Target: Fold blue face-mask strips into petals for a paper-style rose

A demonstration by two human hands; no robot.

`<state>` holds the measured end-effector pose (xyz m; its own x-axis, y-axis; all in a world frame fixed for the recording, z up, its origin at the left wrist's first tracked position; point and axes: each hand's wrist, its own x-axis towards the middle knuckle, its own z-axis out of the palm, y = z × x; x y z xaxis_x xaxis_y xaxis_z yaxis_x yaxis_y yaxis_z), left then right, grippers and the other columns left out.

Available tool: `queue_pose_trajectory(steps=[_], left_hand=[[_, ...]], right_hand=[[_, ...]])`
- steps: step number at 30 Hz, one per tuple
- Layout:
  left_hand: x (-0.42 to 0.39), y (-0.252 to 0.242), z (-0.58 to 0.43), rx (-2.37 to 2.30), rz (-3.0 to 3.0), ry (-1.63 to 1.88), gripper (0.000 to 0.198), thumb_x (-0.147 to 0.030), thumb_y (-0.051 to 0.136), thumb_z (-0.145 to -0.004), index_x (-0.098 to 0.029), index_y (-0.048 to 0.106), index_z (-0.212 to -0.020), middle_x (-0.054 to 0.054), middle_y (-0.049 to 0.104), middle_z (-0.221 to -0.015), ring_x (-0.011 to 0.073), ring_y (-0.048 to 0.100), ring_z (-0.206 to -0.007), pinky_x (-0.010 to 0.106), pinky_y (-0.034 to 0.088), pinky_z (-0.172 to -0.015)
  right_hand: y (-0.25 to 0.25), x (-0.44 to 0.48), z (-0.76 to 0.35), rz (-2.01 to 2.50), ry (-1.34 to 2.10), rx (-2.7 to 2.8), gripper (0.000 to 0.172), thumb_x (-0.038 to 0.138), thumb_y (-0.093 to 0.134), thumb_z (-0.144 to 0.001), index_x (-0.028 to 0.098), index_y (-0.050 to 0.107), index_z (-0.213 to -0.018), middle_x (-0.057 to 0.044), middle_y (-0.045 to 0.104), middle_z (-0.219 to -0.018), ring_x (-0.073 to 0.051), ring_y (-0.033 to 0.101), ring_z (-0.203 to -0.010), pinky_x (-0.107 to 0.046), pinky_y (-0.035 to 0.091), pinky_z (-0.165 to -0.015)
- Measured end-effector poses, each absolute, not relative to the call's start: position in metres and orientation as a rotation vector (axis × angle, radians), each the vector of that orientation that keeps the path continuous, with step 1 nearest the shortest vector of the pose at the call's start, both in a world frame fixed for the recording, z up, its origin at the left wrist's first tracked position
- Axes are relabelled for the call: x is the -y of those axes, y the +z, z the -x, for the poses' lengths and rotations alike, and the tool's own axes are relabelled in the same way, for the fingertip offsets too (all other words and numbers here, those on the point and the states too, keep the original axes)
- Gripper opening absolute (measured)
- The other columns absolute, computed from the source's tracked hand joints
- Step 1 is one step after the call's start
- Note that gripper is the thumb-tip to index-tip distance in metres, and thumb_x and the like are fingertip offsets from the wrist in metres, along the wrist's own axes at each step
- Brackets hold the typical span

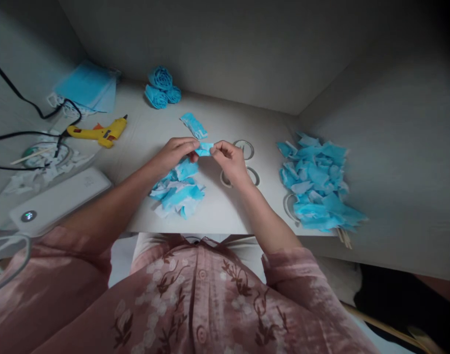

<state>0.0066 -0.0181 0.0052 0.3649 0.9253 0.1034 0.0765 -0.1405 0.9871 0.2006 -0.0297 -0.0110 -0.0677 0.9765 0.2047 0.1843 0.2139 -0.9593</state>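
Observation:
Between my two hands, over the middle of the table, a small piece of blue mask fabric (204, 149) is stretched. My left hand (181, 150) pinches its left end, and my right hand (228, 156) pinches the right end between thumb and fingers. Just beyond them lies a folded blue fabric strip (193, 125). Below my left hand sits a loose heap of blue and white fabric pieces (181, 189). Several tape-like rings lie under and behind my right hand, one pale ring (248, 143) showing beside it.
Rolled blue fabric flowers (160, 88) stand at the back. Face masks (87, 88), a yellow glue gun (107, 132) with black cables, white scraps (59, 167) and a white power bank (63, 199) are at left. A larger blue fabric pile (317, 172) lies by the right wall.

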Motion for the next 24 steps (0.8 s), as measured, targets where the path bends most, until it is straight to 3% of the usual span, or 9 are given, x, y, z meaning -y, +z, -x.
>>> queue_pose_trajectory(steps=[12,20,24], left_hand=[[0.018,0.007,-0.009,-0.988,-1.501,0.998,0.029,-0.043,0.073,-0.077,-0.016,0.064,-0.070,-0.001,0.060,-0.062,0.0107,0.050,-0.060,0.024,0.039,-0.062],[0.013,-0.003,-0.007,-0.945,-1.459,1.037,0.035,-0.045,0.066,-0.088,-0.017,0.063,-0.069,0.001,0.061,-0.064,0.0109,0.052,-0.061,0.024,0.040,-0.062],[0.011,-0.006,-0.007,-0.879,-1.380,1.045,0.038,-0.051,0.061,-0.093,-0.017,0.067,-0.080,0.002,0.061,-0.064,0.0124,0.055,-0.061,0.025,0.042,-0.062]], right_hand=[[-0.010,0.030,-0.198,1.112,1.206,1.384,0.024,0.044,0.067,-0.077,0.021,0.064,-0.069,0.004,0.060,-0.064,-0.011,0.053,-0.066,-0.027,0.043,-0.071],[-0.011,0.030,-0.198,1.081,1.268,1.292,0.022,0.041,0.069,-0.077,0.022,0.062,-0.067,0.005,0.060,-0.064,-0.010,0.055,-0.064,-0.026,0.045,-0.069],[-0.016,0.025,-0.200,1.098,1.259,1.201,0.026,0.045,0.072,-0.075,0.022,0.062,-0.068,0.005,0.058,-0.064,-0.010,0.055,-0.065,-0.026,0.048,-0.069]])
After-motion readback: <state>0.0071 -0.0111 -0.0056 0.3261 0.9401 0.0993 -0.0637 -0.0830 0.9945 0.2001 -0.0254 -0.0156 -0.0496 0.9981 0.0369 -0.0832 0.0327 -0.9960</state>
